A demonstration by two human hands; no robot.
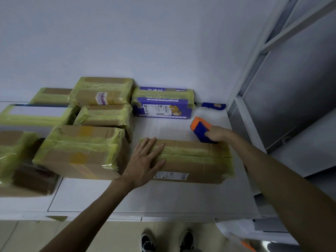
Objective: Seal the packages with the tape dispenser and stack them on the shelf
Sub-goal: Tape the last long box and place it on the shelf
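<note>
On the white table (145,197), the left hand (145,159) lies flat, fingers straight, on the near cardboard package (196,160). At that package's far right corner the right hand (218,134) grips the blue-and-orange tape dispenser (200,129). Taped packages (81,151) crowd the left; beyond, a purple box (163,108) and a blue knife (212,105) sit against the wall.

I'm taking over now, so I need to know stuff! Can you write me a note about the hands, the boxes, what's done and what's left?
Left hand: flat on the near cardboard box, left end.
Right hand: grips the tape dispenser at that box's far right corner.
Other taped packages sit left and behind, including a purple box by the wall.
Done: yellow tape runs along the near box's top.
Left: probably finish this seal, then stack the box.
</note>
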